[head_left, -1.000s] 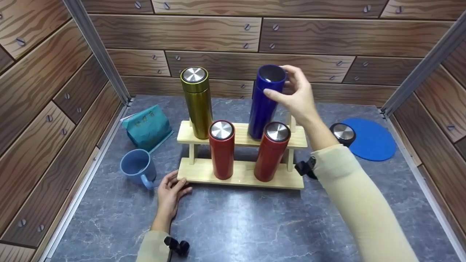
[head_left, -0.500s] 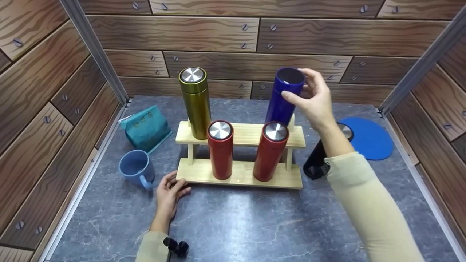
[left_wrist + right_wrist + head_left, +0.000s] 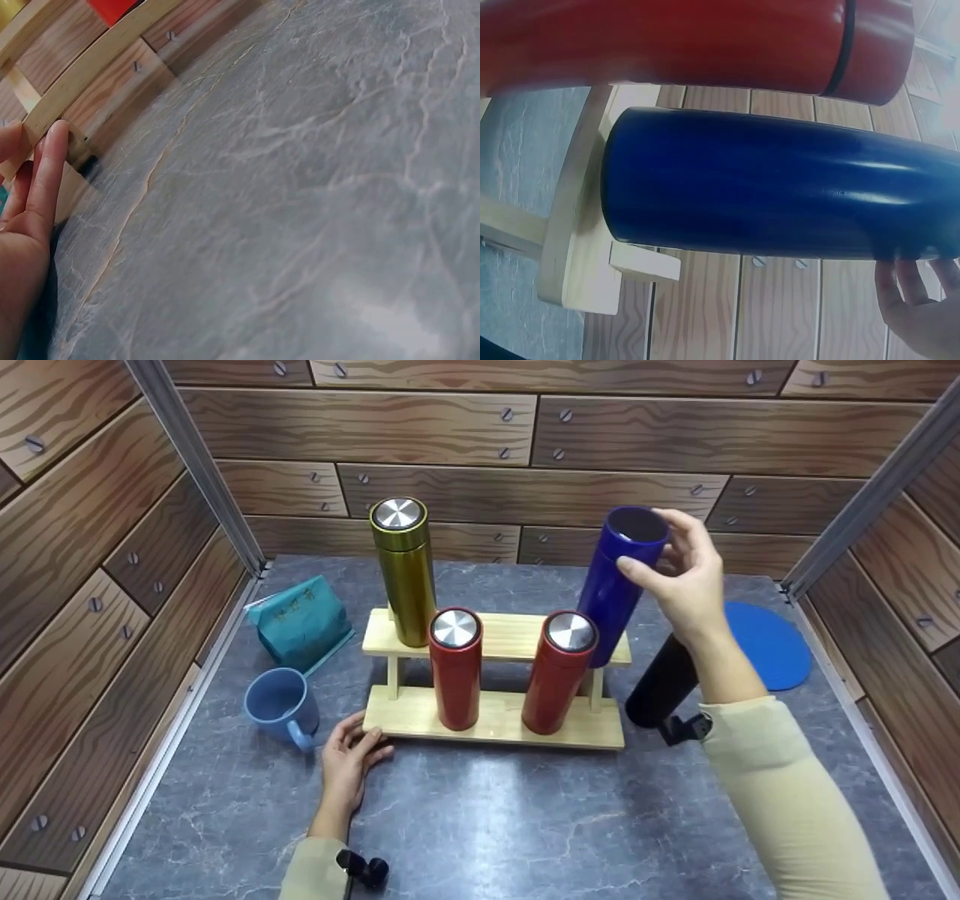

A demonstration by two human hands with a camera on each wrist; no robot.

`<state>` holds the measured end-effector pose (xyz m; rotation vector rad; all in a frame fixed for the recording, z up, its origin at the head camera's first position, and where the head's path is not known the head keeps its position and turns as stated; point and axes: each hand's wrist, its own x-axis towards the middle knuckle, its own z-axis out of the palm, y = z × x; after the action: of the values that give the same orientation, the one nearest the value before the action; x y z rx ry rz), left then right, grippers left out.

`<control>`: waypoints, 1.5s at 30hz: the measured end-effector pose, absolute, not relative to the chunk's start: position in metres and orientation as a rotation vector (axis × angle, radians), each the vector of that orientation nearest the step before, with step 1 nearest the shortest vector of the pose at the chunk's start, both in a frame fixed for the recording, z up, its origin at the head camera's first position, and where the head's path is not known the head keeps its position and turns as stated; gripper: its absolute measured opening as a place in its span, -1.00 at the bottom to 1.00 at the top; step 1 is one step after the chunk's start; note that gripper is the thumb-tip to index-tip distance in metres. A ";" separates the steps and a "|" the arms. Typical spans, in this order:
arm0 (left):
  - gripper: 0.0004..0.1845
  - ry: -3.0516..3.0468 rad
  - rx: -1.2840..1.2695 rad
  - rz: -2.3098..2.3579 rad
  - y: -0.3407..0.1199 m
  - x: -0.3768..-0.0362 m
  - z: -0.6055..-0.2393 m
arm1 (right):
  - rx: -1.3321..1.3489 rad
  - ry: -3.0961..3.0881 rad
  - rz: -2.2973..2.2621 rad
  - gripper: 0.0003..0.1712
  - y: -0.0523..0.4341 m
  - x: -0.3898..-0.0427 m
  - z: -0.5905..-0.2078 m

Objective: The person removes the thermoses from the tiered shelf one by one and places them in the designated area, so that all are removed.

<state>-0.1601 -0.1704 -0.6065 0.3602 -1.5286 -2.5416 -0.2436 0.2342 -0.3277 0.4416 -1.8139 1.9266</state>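
Careful: your right hand (image 3: 686,574) pinches the lidless blue flask (image 3: 616,585) by its rim, tilted, lifted off the wooden rack (image 3: 495,720). Its base could clip the red flask (image 3: 559,671). Your left hand (image 3: 349,754) rests relaxed against the rack's corner.

Over the last second my right hand (image 3: 686,574) carried the blue flask (image 3: 619,585) off the upper shelf of the wooden rack (image 3: 495,641) and out to the right, past the rack's end. The flask, which stood upright on the shelf, tilted as it went, its open top leaning right. My forearm swung with it and covered the steel cap of the black flask (image 3: 664,682), leaving only the dark body showing.
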 end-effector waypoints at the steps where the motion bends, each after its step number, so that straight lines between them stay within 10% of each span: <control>1: -0.45 -1.535 0.352 -2.539 -0.170 -0.160 -0.606 | 0.443 -1.805 1.940 -0.31 0.236 -0.242 -0.327; 45: -0.45 -1.519 0.364 -2.544 -0.170 -0.160 -0.606 | 0.347 -1.611 2.027 -0.25 0.284 -0.160 -0.363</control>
<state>-0.1602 -0.1705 -0.6059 0.3636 -1.5193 -2.5439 -0.1600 0.2838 -0.3628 0.3474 -1.6106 2.0271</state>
